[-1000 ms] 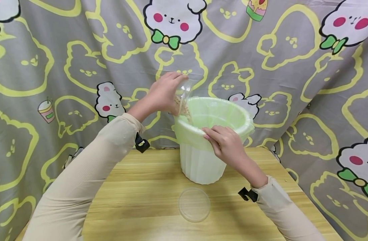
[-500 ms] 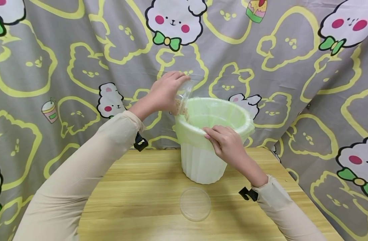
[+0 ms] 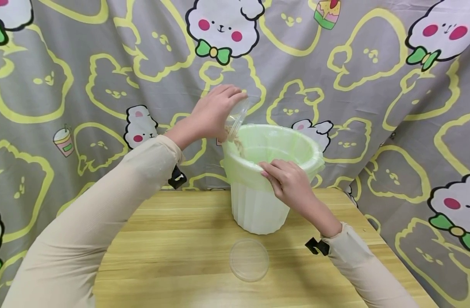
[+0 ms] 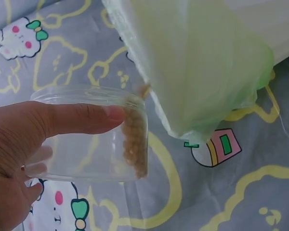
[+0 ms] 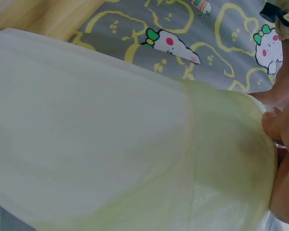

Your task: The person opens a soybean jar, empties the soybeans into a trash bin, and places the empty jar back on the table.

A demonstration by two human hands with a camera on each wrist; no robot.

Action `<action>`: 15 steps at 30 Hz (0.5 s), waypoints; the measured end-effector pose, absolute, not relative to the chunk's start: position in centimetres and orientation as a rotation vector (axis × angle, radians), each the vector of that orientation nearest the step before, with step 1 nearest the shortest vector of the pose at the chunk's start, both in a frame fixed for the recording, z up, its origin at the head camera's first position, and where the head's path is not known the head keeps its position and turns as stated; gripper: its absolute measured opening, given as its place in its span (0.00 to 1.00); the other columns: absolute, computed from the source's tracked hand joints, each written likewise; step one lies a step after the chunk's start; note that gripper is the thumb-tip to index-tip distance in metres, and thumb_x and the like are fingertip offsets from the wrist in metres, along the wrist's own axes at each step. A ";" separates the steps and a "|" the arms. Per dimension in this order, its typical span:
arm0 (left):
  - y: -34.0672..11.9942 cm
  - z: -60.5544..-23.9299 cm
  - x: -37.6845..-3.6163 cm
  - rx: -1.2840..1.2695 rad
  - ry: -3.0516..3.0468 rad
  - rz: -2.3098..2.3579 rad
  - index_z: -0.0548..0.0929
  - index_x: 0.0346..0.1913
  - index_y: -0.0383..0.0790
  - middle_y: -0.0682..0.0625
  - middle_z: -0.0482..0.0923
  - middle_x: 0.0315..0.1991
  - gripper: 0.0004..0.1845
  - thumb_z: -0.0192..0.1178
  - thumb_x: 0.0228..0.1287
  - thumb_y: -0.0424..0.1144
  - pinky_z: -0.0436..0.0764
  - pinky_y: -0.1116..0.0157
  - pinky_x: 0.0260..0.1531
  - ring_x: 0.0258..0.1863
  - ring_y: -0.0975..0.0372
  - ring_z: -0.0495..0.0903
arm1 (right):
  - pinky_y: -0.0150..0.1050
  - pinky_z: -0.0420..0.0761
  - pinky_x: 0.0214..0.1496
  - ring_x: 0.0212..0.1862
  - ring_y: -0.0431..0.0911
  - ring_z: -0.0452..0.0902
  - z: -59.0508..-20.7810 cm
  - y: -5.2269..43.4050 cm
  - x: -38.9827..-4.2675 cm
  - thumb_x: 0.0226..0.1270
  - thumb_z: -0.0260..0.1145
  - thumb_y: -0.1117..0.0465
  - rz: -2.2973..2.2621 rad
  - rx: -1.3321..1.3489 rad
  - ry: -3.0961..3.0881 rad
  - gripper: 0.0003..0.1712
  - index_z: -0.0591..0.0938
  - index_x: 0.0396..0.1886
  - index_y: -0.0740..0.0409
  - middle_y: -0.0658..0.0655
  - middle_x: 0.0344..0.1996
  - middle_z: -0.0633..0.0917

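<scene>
Now L hand [image 3: 213, 113] has tipped jar [image 4: 94, 137] steeper vs 1 s ago; beans [image 4: 135, 139] at mouth, over far-left bin [image 3: 258, 205] rim. R hand [image 3: 290, 184] grips liner [image 3: 242, 171] at near rim, unchanged

Clear glossy plastic jar [image 4: 86, 134], thin green film liner [image 3: 273, 145], ribbed white plastic bin [image 3: 258, 211], matt wood table [image 3: 173, 256]

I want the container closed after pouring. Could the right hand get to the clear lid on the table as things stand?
Probably yes: the right hand grips the bin rim, and the lid lies on bare table just below, nothing between.
</scene>
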State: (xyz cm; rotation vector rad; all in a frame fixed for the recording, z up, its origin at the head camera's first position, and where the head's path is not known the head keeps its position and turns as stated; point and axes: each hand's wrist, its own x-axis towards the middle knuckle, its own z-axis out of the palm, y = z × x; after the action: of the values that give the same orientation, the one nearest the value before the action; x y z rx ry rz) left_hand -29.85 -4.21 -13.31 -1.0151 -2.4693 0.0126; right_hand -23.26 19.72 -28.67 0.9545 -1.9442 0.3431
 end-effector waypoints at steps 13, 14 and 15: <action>-2.9 -12.7 -29.4 -1.077 -2.431 0.092 0.64 0.77 0.39 0.42 0.64 0.75 0.53 0.79 0.43 0.34 0.52 0.55 0.81 0.78 0.49 0.56 | 0.45 0.77 0.32 0.24 0.46 0.72 -28.6 19.7 -23.3 0.63 0.72 0.67 0.340 0.956 -1.943 0.13 0.89 0.47 0.63 0.56 0.28 0.84; -2.7 -12.7 -29.3 -1.072 -2.437 0.105 0.64 0.77 0.39 0.42 0.63 0.76 0.54 0.79 0.43 0.34 0.52 0.55 0.81 0.79 0.49 0.55 | 0.45 0.77 0.32 0.25 0.46 0.72 -28.6 19.7 -23.3 0.63 0.72 0.67 0.340 0.956 -1.944 0.13 0.89 0.47 0.63 0.56 0.28 0.84; -2.5 -12.7 -29.3 -1.071 -2.442 0.118 0.64 0.77 0.39 0.42 0.63 0.76 0.53 0.78 0.44 0.34 0.51 0.55 0.82 0.79 0.49 0.55 | 0.45 0.77 0.31 0.25 0.46 0.72 -28.6 19.7 -23.3 0.63 0.72 0.66 0.339 0.956 -1.945 0.13 0.89 0.47 0.62 0.56 0.28 0.84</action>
State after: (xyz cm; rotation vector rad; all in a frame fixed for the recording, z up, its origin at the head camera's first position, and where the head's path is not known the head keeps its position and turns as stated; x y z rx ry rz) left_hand -29.25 -2.54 -12.67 -1.0705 -2.4415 0.1182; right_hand -23.28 19.73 -28.64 0.9556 -1.9453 0.3389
